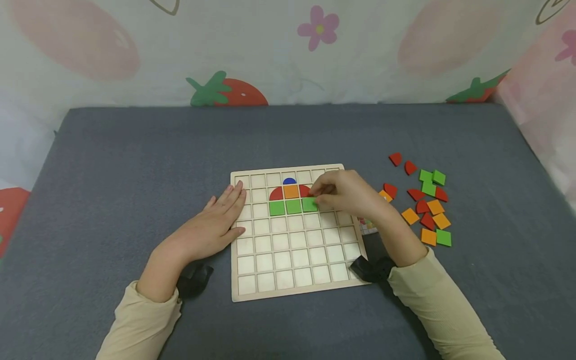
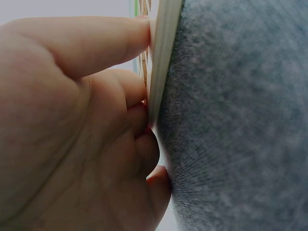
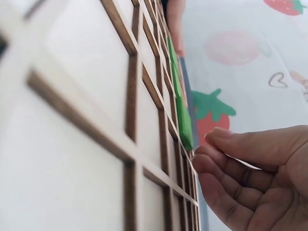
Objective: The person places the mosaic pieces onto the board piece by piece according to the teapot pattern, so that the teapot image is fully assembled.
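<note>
A square wooden grid board (image 1: 300, 294) lies in front of me. My left hand (image 1: 211, 225) rests flat over its left edge, fingers extended; in the left wrist view the fingers touch the board's rim (image 2: 165, 48). Near the board's top sit a blue rounded piece (image 1: 289, 180), an orange square (image 1: 291, 191) between two red quarter-round pieces (image 1: 276, 194), and a row of three green squares. My right hand (image 1: 346, 192) has its fingers curled, thumb and fingertips right at the edge of the rightmost green square (image 1: 308, 204); I cannot tell whether they pinch it.
Loose red quarter-round pieces (image 1: 395, 159), green squares (image 1: 443, 237) and orange squares (image 1: 410, 216) lie scattered right of the board. A printed card (image 1: 368, 226) shows partly at the board's right edge. The grey tabletop (image 1: 135, 165) ends at a patterned curtain (image 1: 360, 55).
</note>
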A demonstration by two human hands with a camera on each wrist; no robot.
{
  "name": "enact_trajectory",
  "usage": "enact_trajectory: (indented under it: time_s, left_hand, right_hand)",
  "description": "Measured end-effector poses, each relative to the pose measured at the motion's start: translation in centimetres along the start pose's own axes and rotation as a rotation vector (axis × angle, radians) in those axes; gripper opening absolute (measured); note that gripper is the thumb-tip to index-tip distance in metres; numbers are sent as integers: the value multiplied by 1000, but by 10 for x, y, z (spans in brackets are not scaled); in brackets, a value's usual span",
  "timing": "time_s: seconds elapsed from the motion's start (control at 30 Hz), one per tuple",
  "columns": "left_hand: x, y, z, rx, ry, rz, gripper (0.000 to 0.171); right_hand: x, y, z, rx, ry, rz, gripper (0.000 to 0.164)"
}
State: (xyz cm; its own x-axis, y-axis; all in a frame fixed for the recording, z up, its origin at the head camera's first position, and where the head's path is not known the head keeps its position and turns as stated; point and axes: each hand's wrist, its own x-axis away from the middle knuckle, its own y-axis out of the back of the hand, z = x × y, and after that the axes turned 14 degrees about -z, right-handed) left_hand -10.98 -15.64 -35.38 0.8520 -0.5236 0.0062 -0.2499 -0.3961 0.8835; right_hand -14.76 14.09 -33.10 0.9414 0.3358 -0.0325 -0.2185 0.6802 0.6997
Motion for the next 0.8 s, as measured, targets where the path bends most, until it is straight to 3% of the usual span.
enact_trajectory:
  time_s: [0.43,0.8]
  left_hand:
    - [0,0,1,-5,8,1,68]
    - [-2,-2,2,-13,-3,14,68]
  right_hand:
    - [5,43,-16,43,-87,-59,15]
    - [21,89,-34,180,-211,-5,19]
